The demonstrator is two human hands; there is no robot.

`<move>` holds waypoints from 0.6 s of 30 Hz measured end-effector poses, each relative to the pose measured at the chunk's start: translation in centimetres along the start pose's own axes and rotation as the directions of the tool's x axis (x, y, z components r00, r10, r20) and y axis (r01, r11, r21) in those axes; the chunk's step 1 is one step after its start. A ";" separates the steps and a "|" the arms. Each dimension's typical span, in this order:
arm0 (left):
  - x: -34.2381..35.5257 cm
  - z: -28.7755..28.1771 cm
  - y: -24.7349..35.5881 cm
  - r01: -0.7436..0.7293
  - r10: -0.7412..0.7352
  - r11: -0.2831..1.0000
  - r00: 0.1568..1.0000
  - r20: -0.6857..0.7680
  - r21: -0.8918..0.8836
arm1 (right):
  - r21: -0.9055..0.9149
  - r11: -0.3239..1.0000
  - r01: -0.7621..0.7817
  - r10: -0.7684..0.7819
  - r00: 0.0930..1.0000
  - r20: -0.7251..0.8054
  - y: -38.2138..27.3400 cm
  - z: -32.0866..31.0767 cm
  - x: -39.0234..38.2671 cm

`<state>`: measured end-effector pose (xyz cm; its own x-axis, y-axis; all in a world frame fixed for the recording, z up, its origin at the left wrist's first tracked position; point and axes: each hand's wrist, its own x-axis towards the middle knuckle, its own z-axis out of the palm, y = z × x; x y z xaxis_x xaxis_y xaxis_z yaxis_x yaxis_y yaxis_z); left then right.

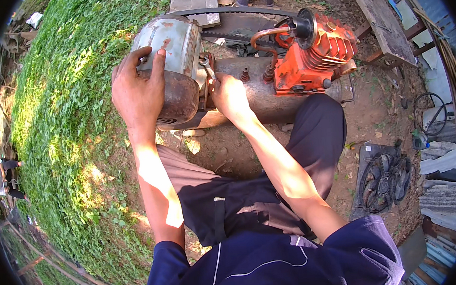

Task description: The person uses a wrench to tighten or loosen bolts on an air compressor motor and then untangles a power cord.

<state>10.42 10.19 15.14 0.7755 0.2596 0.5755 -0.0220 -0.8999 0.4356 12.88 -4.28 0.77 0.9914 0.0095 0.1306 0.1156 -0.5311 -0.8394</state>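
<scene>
My left hand (138, 93) rests on the rusty end of a grey electric motor (169, 37), its thumb and fingers spread apart over the housing. In my right hand (231, 98) is a small metal wrench (207, 65), whose head reaches the motor's base beside the housing. My closed fingers cover the wrench's lower part, and the fastener at its head is too small to make out. The motor sits on a rusty cylindrical air tank (260, 105). At the tank's right end stands an orange-red compressor pump (312, 61). A black drive belt (239, 8) runs behind, between motor and pump.
Leafy green plants (75, 111) spread to the left. A dark fan-like part with coiled cable (381, 178) lies on the ground at right. Beyond it are a wooden bench (379, 23) and stacked corrugated sheets (447, 200). Another person (0, 179) is far off at left.
</scene>
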 end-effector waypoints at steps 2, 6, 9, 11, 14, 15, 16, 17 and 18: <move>0.0 -0.1 0.1 0.008 -0.008 1.000 1.000 0.005 0.003 | 0.007 0.999 -0.054 0.054 0.998 0.016 -0.6 0.6 -0.1; 0.0 -0.2 0.0 0.017 -0.017 1.000 1.000 0.004 -0.004 | 0.145 0.957 -0.251 0.234 0.964 0.125 -2.3 1.4 0.0; 0.0 -0.1 -0.2 0.009 -0.009 1.000 1.000 0.000 -0.003 | 0.148 0.977 -0.154 0.169 0.981 -0.095 -3.2 2.2 0.0; 0.1 0.0 -0.3 -0.001 0.001 1.000 1.000 0.001 0.007 | 0.178 0.956 -0.235 0.231 0.972 0.042 -3.1 1.6 0.5; 0.0 0.2 -0.2 -0.003 0.003 1.000 1.000 0.004 0.024 | 0.264 0.944 -0.198 0.204 0.979 0.008 -2.3 2.2 0.5; 0.0 0.0 -0.2 0.005 -0.006 0.999 1.000 0.004 0.033 | 0.301 0.941 -0.157 0.177 0.983 -0.041 -2.2 2.5 0.4; 0.0 -0.1 -0.2 0.014 -0.015 0.999 1.000 0.003 0.042 | 0.328 0.930 -0.166 0.187 0.982 -0.032 -2.1 2.6 0.4; -0.1 -0.2 -0.2 0.020 -0.020 0.999 1.000 0.007 0.038 | 0.354 0.919 -0.176 0.196 0.980 -0.021 -1.9 2.7 0.4; -0.1 -0.2 -0.1 0.022 -0.023 0.999 1.000 0.011 0.030 | 0.379 0.907 -0.185 0.206 0.978 -0.015 -1.6 2.8 0.6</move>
<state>10.25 10.32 15.20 0.7826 0.2762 0.5580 0.0143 -0.9040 0.4274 13.44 -1.08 0.73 0.9929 -0.1130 -0.0373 -0.0554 -0.1618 -0.9853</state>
